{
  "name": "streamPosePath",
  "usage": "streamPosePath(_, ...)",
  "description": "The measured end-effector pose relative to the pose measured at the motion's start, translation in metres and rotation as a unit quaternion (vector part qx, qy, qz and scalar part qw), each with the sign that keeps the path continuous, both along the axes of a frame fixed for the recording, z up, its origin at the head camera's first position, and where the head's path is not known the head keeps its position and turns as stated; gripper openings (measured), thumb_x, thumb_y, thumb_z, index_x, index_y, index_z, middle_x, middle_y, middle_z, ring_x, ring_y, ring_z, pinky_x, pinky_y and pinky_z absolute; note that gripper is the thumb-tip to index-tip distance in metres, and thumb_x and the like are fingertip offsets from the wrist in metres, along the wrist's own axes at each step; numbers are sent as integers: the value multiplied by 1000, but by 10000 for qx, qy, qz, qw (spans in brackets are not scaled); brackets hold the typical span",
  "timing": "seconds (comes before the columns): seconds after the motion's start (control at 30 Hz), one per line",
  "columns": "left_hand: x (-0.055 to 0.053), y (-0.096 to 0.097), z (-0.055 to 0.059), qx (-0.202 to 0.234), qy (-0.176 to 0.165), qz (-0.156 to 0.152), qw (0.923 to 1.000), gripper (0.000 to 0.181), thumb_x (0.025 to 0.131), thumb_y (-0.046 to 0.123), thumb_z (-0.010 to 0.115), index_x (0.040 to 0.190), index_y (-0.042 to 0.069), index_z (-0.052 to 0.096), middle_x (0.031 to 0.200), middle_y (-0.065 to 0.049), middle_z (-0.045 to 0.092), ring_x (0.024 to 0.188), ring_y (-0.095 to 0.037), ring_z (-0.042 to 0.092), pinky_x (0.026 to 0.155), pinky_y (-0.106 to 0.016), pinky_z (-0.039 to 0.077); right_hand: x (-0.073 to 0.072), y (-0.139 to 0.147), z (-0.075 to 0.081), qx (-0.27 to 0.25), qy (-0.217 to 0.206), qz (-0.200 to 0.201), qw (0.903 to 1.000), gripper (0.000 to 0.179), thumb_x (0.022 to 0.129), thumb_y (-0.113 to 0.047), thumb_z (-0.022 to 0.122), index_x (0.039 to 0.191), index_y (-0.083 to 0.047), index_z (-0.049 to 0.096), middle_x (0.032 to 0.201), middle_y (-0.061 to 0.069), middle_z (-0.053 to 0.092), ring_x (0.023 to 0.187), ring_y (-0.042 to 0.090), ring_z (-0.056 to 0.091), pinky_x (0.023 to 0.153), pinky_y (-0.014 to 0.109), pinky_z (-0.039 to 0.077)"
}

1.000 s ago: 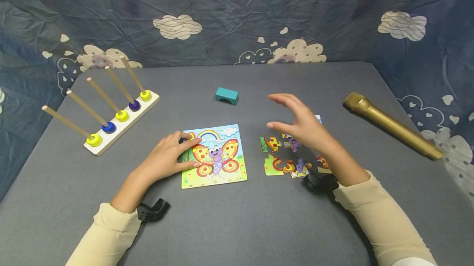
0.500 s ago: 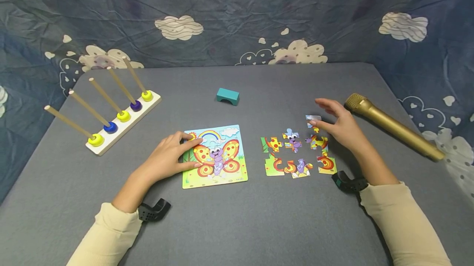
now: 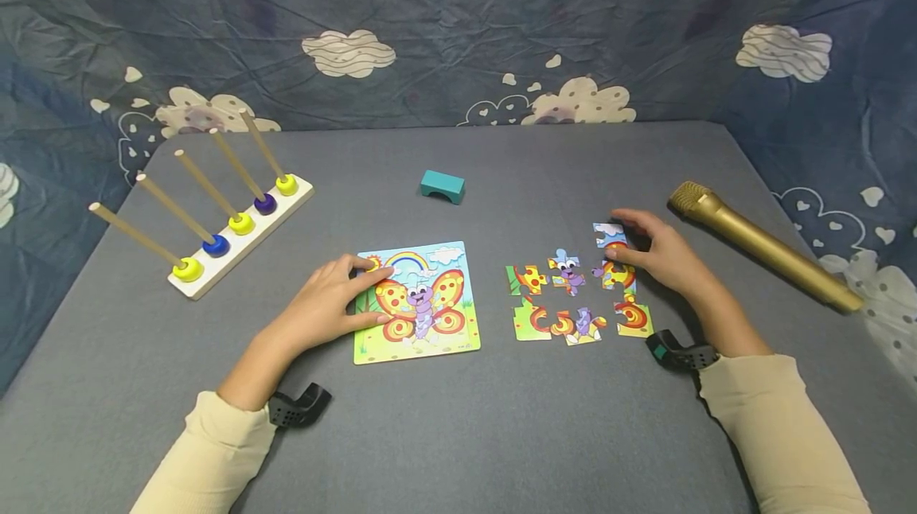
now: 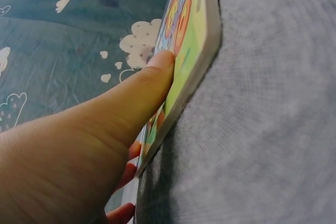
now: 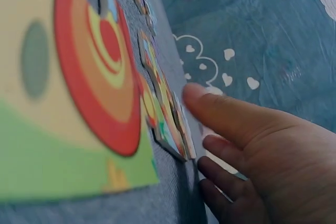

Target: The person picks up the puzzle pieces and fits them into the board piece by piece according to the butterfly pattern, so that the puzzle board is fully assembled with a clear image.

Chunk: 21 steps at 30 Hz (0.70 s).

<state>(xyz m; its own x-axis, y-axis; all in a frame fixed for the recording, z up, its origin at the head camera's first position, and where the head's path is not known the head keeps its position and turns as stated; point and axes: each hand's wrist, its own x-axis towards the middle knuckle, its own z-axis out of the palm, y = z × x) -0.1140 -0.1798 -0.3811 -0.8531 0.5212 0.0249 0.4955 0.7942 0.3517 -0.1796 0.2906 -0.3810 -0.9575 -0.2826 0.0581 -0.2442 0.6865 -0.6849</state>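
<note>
My left hand [image 3: 325, 303] rests on the left part of a square butterfly puzzle board [image 3: 430, 339], its thumb and index finger lying on the picture. In the left wrist view the thumb presses on the board's face near its pale edge. To the right lie loose jigsaw pieces with the same butterfly picture, in rough rows. My right hand [image 3: 662, 251] is at the top right piece [image 3: 609, 234], with thumb and index finger spread around it. Whether they touch the piece, I cannot tell. The right wrist view shows a corner piece [image 5: 105, 77] very close to the camera.
A pegged stacking board [image 3: 243, 239] with yellow, blue and purple rings stands at the left. Farther back sits a teal arch block [image 3: 442, 186]. A gold microphone [image 3: 766, 243] lies at the right. Cloud-patterned cloth [image 3: 458, 36] hangs behind the grey table.
My right hand has moved right from above the middle pieces, then lower to the top right piece, uncovering the other pieces. The left hand stays on the board.
</note>
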Motion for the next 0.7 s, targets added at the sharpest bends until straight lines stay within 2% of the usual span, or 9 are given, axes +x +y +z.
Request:
streamPosePath(0.2,0,0,-1,76,-15,21,10000,64,78,46,66,134,22,45,124,-10,40,111,-27,38,95,-47,25,-1,5,1,363,-129,167,9991,60,81,-23,68,129,0,42,129,27,39,121,43,30,95,57,22)
streamPosePath(0.47,0,2,-3,100,167,3,9998,60,80,45,63,133,22,46,123,-8,40,113,-28,38,96,-47,24,1,2,1,724,396,282,9962,50,80,-20,69,120,4,51,121,23,45,115,42,37,92,57,27)
streamPosePath(0.6,1,5,-4,88,389,-45,9992,58,81,44,62,131,17,48,125,-8,42,115,-29,37,98,-47,22,3,-4,7,724,579,222,9954,50,80,-21,70,119,4,52,119,22,45,113,41,39,90,57,28)
streamPosePath(0.7,1,10,-3,132,447,-154,9988,60,82,43,62,128,8,49,128,-9,43,120,-29,35,101,-45,21,6,-14,15,660,735,214,9949,50,79,-20,70,120,2,53,119,20,45,112,39,40,90,56,29)
